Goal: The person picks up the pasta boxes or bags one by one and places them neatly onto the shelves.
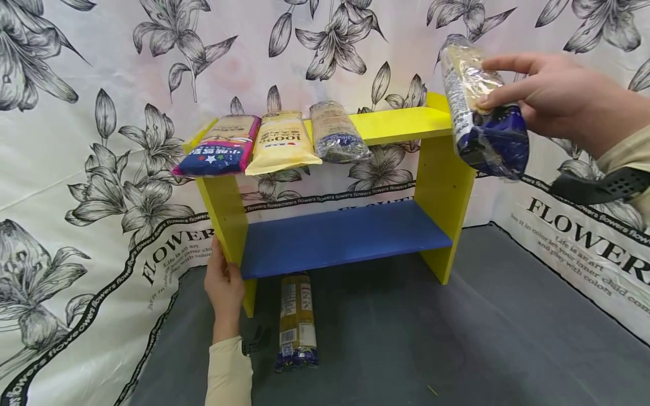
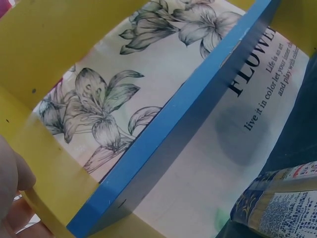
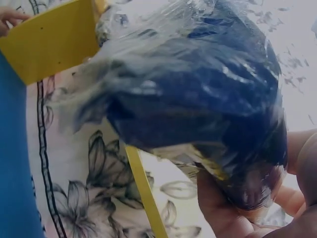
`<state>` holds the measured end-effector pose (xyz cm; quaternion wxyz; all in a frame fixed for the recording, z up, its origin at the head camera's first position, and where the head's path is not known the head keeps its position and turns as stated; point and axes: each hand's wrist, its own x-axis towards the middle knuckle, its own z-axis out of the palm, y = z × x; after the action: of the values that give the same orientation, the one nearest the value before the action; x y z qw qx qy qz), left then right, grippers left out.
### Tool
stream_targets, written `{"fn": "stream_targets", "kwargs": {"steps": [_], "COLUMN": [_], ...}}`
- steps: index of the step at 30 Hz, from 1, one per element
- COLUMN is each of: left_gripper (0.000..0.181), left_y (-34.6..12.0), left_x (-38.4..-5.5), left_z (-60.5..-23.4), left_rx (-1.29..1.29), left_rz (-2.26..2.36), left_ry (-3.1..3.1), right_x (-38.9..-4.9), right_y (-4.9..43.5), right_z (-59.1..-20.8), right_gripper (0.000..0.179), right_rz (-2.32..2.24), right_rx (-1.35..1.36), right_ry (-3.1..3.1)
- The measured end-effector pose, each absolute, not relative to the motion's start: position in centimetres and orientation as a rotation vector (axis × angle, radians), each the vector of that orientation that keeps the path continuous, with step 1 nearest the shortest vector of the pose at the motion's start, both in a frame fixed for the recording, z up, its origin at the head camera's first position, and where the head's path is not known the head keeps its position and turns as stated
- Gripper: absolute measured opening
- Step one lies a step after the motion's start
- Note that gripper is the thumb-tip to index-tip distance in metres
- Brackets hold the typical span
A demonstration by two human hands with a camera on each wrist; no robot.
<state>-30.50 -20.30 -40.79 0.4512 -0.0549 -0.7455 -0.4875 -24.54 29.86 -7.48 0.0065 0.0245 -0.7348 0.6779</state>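
Note:
My right hand (image 1: 563, 96) grips a clear plastic pack of noodles with a dark blue end (image 1: 482, 107), held up over the right end of a yellow and blue shelf (image 1: 439, 186). In the right wrist view, its crinkled wrap and blue end (image 3: 198, 94) fill the middle, with fingers (image 3: 223, 213) around the lower part. My left hand (image 1: 225, 282) holds the shelf's left yellow side panel near the blue board (image 1: 345, 234). The left wrist view shows fingertips (image 2: 25, 173) at that panel's edge.
On the yellow top board (image 1: 401, 124) lie a pink and blue pack (image 1: 220, 145), a yellow pack (image 1: 282, 141) and a clear pack with a blue end (image 1: 337, 132). Another noodle pack (image 1: 297, 321) lies on the grey surface (image 1: 386, 332), partly under the shelf. Flower-printed cloth (image 1: 117, 67) hangs behind.

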Motion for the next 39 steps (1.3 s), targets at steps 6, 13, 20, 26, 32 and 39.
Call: {"fn": "stream_targets", "kwargs": {"steps": [6,13,20,26,32,39], "left_gripper": [0.066,0.065,0.065,0.065,0.065,0.067], "left_y": [-20.2,-20.4,-20.6,-20.3,-20.4,-20.5], "left_x": [-30.7,-31.0,-30.9,-30.8,-30.9,-30.9], "left_z": [-41.0,-41.1,-40.9,-40.9,-41.1,-41.1], "left_rx": [-0.148,-0.158,-0.121,-0.138,-0.153,-0.170], "left_rz": [-1.199,-1.135,-1.132,-1.152,-1.158,-1.192], "left_ry": [-1.830,-1.808,-1.797,-1.817,-1.812,-1.821], "right_x": [-27.0,-28.8,-30.2,-30.8,-31.2,-31.4], "right_y": [25.4,20.3,16.4,16.3,16.9,16.7], "right_z": [-7.0,-6.6,-6.7,-7.3,-7.9,-7.8], "right_gripper": [0.090,0.090,0.084,0.077,0.071,0.069], "right_rz": [2.065,1.897,1.871,1.803,1.790,1.725], "right_rx": [0.044,0.022,-0.017,-0.085,-0.106,-0.147], "right_ry": [-2.443,-2.554,-2.575,-2.580,-2.519,-2.524]}}
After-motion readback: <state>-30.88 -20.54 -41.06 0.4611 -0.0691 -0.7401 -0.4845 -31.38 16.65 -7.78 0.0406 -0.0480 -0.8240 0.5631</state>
